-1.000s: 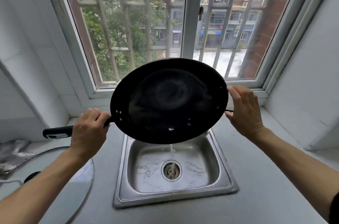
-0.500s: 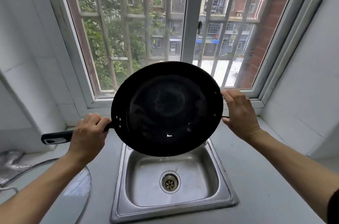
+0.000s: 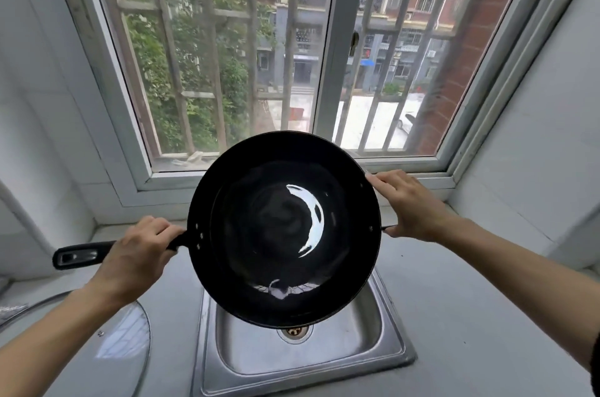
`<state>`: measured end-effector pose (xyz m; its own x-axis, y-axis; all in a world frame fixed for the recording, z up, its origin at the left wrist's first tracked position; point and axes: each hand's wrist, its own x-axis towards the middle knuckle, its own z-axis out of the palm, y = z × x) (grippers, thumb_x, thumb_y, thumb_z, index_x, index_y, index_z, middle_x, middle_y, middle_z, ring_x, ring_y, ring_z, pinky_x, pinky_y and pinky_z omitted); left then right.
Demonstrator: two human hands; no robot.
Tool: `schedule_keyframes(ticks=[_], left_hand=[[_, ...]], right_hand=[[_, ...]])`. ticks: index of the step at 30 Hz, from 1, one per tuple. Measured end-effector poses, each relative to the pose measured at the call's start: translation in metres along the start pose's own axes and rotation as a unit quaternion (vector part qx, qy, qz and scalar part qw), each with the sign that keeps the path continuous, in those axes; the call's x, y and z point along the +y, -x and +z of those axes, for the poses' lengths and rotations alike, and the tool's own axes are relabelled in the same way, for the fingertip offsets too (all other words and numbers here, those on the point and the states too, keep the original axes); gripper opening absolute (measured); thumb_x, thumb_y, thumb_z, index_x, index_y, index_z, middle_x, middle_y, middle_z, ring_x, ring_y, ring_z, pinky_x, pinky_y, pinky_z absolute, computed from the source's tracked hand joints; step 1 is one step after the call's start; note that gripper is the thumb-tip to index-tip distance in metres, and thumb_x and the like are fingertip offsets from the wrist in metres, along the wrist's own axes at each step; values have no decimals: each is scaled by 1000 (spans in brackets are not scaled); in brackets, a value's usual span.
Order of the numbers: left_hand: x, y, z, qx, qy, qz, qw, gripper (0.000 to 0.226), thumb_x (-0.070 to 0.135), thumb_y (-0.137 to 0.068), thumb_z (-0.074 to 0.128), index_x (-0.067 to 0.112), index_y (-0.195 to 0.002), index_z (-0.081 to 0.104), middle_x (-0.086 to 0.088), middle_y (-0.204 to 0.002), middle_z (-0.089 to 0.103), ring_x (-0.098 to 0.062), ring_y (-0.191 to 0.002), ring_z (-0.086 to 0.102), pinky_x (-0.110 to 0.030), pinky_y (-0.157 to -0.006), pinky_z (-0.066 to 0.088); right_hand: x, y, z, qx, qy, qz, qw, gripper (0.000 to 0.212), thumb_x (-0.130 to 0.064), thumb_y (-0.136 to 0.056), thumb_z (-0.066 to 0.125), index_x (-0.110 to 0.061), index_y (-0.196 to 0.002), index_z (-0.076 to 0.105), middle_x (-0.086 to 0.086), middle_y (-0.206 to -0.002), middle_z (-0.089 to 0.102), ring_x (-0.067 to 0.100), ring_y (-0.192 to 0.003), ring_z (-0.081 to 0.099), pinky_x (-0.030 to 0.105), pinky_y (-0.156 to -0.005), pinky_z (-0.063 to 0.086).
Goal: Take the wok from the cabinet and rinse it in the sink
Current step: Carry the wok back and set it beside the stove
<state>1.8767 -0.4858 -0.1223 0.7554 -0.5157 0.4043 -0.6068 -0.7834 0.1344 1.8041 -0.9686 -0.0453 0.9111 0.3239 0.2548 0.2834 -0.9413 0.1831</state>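
I hold a black wok [image 3: 259, 234] in the air above the steel sink [image 3: 393, 344], its inside facing me and a bright glint on its wet bottom. My left hand [image 3: 136, 253] is closed around the long black handle [image 3: 81, 255], which sticks out to the left. On the opposite side my right hand [image 3: 409, 205] grips the rim and the small side handle. The wok hides the back half of the sink basin; the drain [image 3: 294, 331] shows just under its lower edge.
A glass lid [image 3: 120, 351] lies on the grey counter [image 3: 470, 315] at lower left. Behind the sink is a barred window [image 3: 328, 55] with a sill. White tiled walls close in on both sides. No tap is visible.
The wok has tipped from steeply tilted toward more level, its inside now facing up at me, and dropped lower over the sink. The water stream into the basin has stopped.
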Motion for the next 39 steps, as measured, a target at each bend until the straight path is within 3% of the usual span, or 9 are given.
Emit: schedule_keyframes(ticks=[10, 23, 33, 39], left_hand=[[44, -16, -27, -30, -43, 48, 997, 49, 10, -63, 85, 21, -105, 63, 6, -85, 61, -23, -77, 56, -37, -64, 50], [213, -19, -7, -57, -36, 152, 986, 39, 11, -73, 77, 19, -108, 61, -3, -92, 58, -27, -77, 58, -41, -64, 52], [316, -53, 44, -82, 43, 311, 946, 39, 6, -72, 77, 19, -107, 65, 0, -87, 57, -20, -68, 56, -32, -62, 49], [375, -70, 74, -64, 108, 425, 896, 39, 13, -71, 80, 17, -106, 63, -2, -90, 62, -24, -77, 60, -40, -66, 52]], right_hand=[[34, 56, -26, -28, -28, 3, 999, 110, -41, -53, 85, -19, -147, 32, -2, -140, 48, 23, -121, 44, 33, -105, 37], [109, 244, -38, -82, -73, 81, 991, 108, -42, -53, 85, -24, -146, 34, -3, -129, 53, 18, -115, 44, 26, -98, 38], [102, 409, -70, -154, -71, 246, 954, 105, -47, -53, 80, -30, -144, 32, -3, -126, 53, 20, -116, 45, 36, -94, 45], [46, 504, -110, -173, -34, 374, 910, 106, -54, -49, 75, -30, -144, 32, -5, -124, 53, 17, -113, 46, 34, -96, 43]])
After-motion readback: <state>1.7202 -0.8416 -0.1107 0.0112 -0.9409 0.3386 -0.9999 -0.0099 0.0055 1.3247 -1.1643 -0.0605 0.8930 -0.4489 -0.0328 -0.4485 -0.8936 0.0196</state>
